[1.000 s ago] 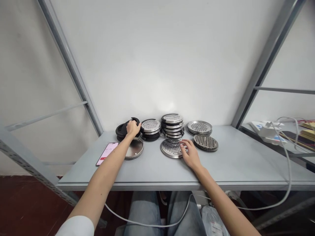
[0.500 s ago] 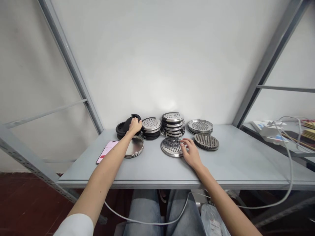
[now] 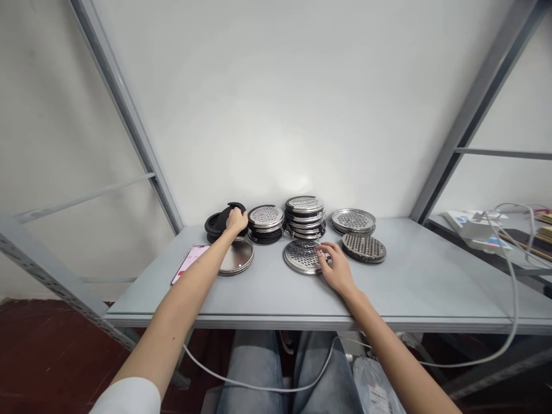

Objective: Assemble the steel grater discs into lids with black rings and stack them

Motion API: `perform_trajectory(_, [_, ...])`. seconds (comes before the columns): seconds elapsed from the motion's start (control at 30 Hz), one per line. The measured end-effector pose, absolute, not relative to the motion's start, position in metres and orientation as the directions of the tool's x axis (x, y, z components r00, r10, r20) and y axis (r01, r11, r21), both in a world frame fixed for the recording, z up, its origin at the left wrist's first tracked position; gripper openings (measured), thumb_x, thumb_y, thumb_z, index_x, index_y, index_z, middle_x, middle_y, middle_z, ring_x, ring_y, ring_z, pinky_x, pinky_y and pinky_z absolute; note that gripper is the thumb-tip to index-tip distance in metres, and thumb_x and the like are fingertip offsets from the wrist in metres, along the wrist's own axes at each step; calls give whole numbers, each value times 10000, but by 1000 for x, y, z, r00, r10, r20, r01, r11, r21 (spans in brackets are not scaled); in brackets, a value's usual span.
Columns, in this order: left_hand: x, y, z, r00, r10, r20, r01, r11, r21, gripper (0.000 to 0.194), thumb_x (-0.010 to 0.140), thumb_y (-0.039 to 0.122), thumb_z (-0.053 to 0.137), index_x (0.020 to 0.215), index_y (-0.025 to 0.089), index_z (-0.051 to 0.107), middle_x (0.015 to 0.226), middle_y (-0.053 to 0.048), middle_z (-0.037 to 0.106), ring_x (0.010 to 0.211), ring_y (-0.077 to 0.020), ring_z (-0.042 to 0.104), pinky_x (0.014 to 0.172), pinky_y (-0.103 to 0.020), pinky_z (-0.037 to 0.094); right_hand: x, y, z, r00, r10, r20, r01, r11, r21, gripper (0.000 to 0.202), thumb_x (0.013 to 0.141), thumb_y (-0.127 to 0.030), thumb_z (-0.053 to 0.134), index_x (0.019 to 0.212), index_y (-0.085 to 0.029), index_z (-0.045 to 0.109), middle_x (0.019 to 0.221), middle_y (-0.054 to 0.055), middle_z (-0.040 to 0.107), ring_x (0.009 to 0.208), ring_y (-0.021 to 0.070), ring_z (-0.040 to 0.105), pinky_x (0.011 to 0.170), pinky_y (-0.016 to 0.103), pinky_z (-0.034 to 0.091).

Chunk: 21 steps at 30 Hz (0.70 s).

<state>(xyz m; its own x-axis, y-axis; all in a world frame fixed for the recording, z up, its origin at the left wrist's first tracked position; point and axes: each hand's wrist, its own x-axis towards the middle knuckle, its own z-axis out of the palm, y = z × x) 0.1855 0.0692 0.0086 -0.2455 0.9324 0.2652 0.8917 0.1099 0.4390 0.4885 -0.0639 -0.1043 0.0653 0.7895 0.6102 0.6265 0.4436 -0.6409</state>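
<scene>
Pinching a black disc (image 3: 223,219), left hand (image 3: 237,220) could drop it by slipping; grater (image 3: 299,256) beside loosely spread right hand (image 3: 337,270).

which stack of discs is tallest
The stack just behind the perforated discs at the right hand; its top stands higher than all the others.

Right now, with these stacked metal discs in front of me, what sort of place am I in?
Probably a small workshop or storeroom, though one view can't settle it. The plain grey table, bare metal frame and several stacks of round metal discs suggest that.
</scene>
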Motion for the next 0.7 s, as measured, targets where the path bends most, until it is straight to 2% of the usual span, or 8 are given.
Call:
perform_trajectory(0.37, [179, 62, -1, -230, 944, 237, 906, 119, 406, 293, 942, 388, 428, 1094, 178, 563, 1245, -156, 596, 1167, -281, 563, 905, -366, 438, 488, -65, -103, 60, 792, 608, 606, 455, -653, 278, 901, -372, 448, 996, -195, 640, 1163, 121, 556, 1046, 251, 565, 875, 418, 491])
perform_trajectory(0.7, [177, 72, 5, -263, 944, 199, 906, 170, 388, 346, 923, 437, 422, 1091, 188, 594, 1184, -162, 639, 1116, -317, 597, 868, -406, 453, 488, -64, -104, 52, 807, 588, 611, 440, -658, 272, 900, -366, 450, 999, -190, 632, 1150, 114, 561, 988, 236, 576, 816, 391, 500])
